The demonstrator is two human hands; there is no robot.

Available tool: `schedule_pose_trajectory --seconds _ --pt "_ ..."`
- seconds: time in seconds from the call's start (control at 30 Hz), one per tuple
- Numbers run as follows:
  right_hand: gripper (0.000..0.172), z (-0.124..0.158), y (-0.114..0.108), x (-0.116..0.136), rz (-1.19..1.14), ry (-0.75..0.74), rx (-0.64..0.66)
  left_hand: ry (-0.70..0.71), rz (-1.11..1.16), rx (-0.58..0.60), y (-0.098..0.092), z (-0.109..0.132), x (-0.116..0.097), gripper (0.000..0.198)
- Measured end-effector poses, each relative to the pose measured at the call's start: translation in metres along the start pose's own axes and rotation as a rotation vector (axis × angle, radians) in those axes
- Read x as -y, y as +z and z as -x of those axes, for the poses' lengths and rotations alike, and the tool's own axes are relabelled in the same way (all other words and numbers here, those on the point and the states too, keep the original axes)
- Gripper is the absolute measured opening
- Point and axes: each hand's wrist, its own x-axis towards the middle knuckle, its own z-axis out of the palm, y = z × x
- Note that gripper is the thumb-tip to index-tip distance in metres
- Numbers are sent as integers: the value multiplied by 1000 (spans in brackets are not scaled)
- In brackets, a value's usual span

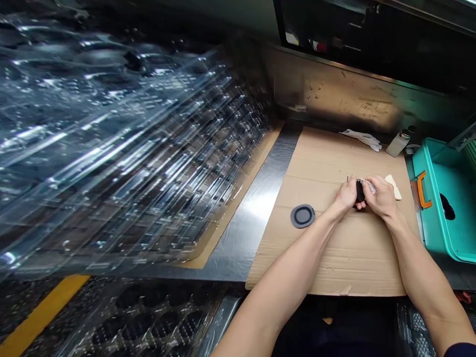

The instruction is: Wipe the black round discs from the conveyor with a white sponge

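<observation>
Both my hands meet over a brown cardboard sheet (334, 248) on the bench. My left hand (346, 193) is closed round a small black part (359, 190) held between the two hands. My right hand (380, 197) is pinched on the same part, and a bit of white cloth or paper (370, 185) shows at its fingertips. A round dark grey disc (302, 216) lies flat on the cardboard, just left of my left wrist. A pale wedge-shaped piece (394, 186) lies right behind my right hand.
A tall stack of clear plastic trays (111, 148) fills the left half of the bench. A teal bin (446, 198) with an orange handle stands at the right. A white glove (362, 139) and a small bottle (398, 143) lie at the back. More trays (148, 312) sit below.
</observation>
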Motion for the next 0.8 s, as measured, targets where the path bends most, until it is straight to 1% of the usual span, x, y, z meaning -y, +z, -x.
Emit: schedule_pose_trajectory --seconds 0.07,0.2,0.37,0.57,0.67,0.8 --pt "20 1 2 -3 28 -5 22 19 -64 -12 0 0 2 68" --pt "21 3 4 -5 48 -28 18 42 -148 -28 0 -1 5 68" --pt "21 3 6 -4 50 -36 37 76 -92 -24 0 0 5 68" --pt "21 7 0 2 32 -49 5 28 -24 -22 2 3 2 69" --pt "20 6 0 3 54 -46 20 45 -70 -31 2 4 1 67" --pt "19 8 1 -1 99 -25 58 60 -174 -41 2 6 2 68"
